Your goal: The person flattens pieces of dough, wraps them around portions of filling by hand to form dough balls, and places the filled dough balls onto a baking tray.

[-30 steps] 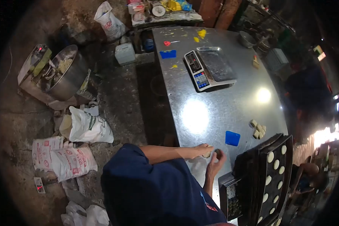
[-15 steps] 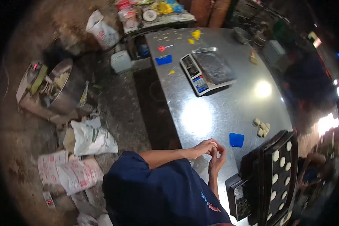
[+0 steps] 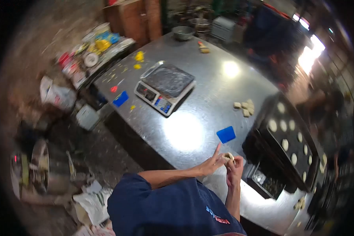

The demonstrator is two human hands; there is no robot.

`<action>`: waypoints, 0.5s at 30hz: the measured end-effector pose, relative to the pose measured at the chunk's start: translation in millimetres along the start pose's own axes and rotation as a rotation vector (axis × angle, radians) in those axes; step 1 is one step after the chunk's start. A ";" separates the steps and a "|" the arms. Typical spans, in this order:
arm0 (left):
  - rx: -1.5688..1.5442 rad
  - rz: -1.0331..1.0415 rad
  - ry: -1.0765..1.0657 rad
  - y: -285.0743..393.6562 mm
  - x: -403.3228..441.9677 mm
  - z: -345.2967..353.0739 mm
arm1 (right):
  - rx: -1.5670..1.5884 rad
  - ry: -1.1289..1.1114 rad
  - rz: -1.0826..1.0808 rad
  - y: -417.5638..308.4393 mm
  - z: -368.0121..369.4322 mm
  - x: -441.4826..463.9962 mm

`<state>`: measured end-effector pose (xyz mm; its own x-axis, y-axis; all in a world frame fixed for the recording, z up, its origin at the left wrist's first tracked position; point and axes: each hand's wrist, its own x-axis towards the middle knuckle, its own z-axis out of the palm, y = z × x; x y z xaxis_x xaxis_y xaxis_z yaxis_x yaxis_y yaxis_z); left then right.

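Observation:
My left hand point(image 3: 211, 164) and my right hand point(image 3: 235, 168) meet over the near side of the steel table, both at a small piece of dough point(image 3: 228, 156). It is pale and rounded, with a darker patch in its middle. One finger of the left hand points away while the others press on the dough; the right fingers are curled on its other side. Just beyond the hands lies a blue scraper point(image 3: 226, 135). Several cut dough pieces point(image 3: 246, 107) sit farther off to the right.
A digital scale point(image 3: 167, 84) stands on the steel table point(image 3: 208, 86). To the right, a dark baking tray point(image 3: 295, 137) carries several dough rounds, beside a smaller metal tin point(image 3: 263, 181). A second blue scraper point(image 3: 120, 98), a brush point(image 3: 203, 47) and a bowl point(image 3: 183, 33) lie farther away.
My view has turned to the right, so the table appears rotated. The dough shows more clearly between my hands now, and a left finger has stretched outward.

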<state>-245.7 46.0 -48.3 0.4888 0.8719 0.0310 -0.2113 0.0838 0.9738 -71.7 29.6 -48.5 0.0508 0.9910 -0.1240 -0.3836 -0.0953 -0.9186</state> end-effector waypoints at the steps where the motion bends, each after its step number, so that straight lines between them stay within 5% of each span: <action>1: -0.088 0.013 -0.006 -22.2 9.2 3.0 | 0.064 0.047 0.026 1.1 1.1 -2.7; 2: -0.176 0.017 -0.020 -45.1 20.2 6.0 | 0.134 0.100 0.044 2.9 4.1 -4.7; 4: 0.211 0.511 -0.039 -45.3 36.3 2.2 | 0.095 0.178 0.003 12.0 10.3 -11.0; 6: -0.380 -0.156 0.131 -23.7 24.5 22.3 | -0.205 0.219 -0.012 17.3 3.9 -17.0; 11: -0.460 -0.284 0.142 -25.1 39.4 27.1 | -0.576 0.239 -0.194 1.9 19.5 -38.5; 14: -0.416 -0.393 0.119 -12.9 51.2 32.1 | -0.492 0.311 -0.297 10.2 25.7 -47.0; 15: -0.348 -0.402 0.066 -14.3 52.5 30.7 | -0.469 0.318 -0.186 5.6 21.0 -46.4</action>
<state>-190.9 75.8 -53.7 0.5368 0.7656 -0.3544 -0.2921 0.5628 0.7733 -95.5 -15.0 -40.0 0.3791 0.9252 0.0150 0.1023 -0.0258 -0.9944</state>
